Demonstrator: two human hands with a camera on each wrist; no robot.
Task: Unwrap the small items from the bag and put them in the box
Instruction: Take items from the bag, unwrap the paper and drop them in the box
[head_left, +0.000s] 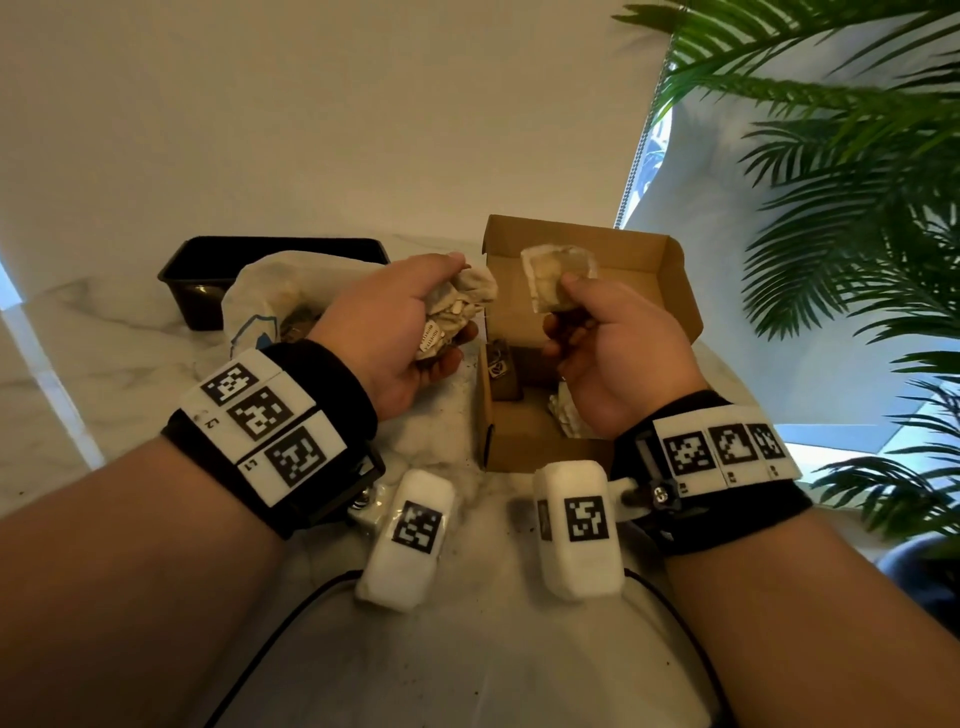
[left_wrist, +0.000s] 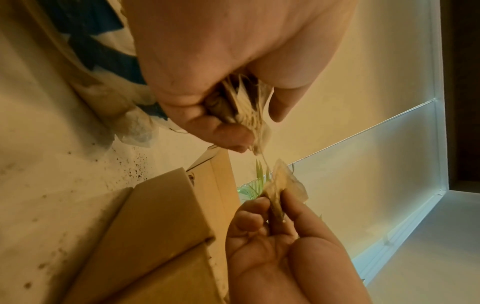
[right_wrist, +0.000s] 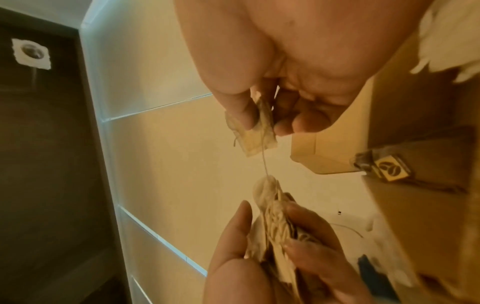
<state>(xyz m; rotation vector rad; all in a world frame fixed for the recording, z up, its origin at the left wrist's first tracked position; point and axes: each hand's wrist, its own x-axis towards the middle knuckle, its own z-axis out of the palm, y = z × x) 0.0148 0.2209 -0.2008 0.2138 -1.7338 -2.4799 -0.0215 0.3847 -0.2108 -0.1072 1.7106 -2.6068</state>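
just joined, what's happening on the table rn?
A person is separating tea bags over an open cardboard box. The left hand grips a crumpled bundle of tea bags; the right hand pinches a single tea bag above the box. A thin string runs between that tea bag and the bundle, so it is not free yet. The box already holds a dark packet and something pale. The white plastic bag lies to the left, in front of a black tray.
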